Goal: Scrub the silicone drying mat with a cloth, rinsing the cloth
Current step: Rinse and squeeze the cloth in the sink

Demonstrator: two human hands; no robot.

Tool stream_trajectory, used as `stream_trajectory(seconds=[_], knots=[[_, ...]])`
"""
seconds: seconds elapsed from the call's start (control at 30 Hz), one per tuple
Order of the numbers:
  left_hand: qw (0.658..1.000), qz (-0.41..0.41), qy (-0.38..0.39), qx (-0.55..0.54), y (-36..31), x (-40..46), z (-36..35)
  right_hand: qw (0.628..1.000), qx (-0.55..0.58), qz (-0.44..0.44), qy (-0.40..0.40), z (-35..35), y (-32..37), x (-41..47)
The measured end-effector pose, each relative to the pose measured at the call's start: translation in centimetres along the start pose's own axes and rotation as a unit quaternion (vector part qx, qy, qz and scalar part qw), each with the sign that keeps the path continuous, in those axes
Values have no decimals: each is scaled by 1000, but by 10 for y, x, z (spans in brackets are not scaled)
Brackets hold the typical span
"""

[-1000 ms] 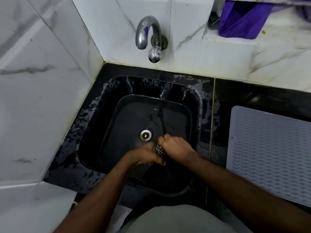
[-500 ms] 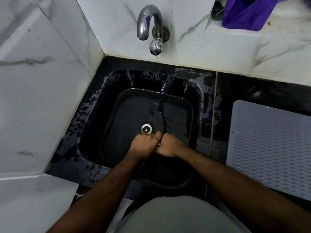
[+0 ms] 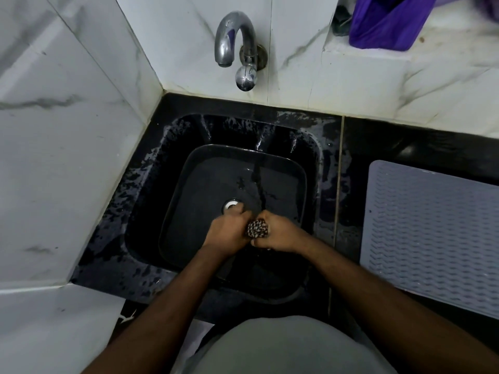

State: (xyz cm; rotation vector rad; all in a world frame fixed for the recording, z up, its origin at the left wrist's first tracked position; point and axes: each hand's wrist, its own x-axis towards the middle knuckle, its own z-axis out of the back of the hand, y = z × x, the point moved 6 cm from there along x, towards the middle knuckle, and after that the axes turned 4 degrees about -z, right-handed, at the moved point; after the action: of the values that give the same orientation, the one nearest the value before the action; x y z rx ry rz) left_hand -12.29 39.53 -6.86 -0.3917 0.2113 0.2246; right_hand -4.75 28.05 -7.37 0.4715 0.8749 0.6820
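Cloth [image 3: 257,228]: dark with a pale speckled pattern, bunched into a tight wad, clamped between both hands over the near half of the sink basin, just toward the body from the drain.
Left hand [image 3: 228,231]: fist curled round the left end of the cloth, knuckles up, partly covering the near edge of the drain.
Right hand [image 3: 279,233]: fist curled round the right end of the cloth, pressed close against the left hand with only the wad showing between.
Drain [image 3: 231,205]: metal ring at the middle of the sink floor, just beyond the left knuckles.
Sink [image 3: 172,206]: black square basin sunk in a black surround, wet with pale splashes on the rim, a thin streak of water down the floor beyond the hands.
Tap [image 3: 237,47]: chrome, curved spout, fixed to the marble wall behind the sink, round knob below; no stream plainly visible from the spout.
Silicone drying mat [image 3: 437,233]: grey, ribbed in wavy rows, flat on the black worktop right of the sink, apart from both hands.
Worktop [image 3: 405,147]: black, glossy, right of the sink, carrying the mat.
Purple bag [image 3: 388,22]: on a white marble ledge behind and right of the sink, top cut off by the frame edge.
Walls [image 3: 67,157]: white marble with grey veins, left of and behind the sink.
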Motion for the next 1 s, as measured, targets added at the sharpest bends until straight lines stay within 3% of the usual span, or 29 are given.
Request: stream_trajectory(seconds=[0.13,0.3,0.4,0.47,0.63,0.83,1.0], knots=[[963,67,8,-261,14,-9,2,998,31,43,-34,16,-5,-14],[824,94,10,-559,-8,-23,8,975,124,70,-170,51,-15,-42],[793,95,-18,-602,-32,-20,18,954,143,82,-252,68,-22,-64],[781,114,-47,-612,-49,-16,22,951,152,75,-260,74,-28,-76],[804,104,-111,-575,-96,-6,29,952,185,38,-240,90,-57,-117],[784,41,-104,-610,-174,7,23,947,247,26,-203,112,-86,-163],[768,57,-66,-634,-226,17,-2,927,239,28,-287,142,-132,-198]])
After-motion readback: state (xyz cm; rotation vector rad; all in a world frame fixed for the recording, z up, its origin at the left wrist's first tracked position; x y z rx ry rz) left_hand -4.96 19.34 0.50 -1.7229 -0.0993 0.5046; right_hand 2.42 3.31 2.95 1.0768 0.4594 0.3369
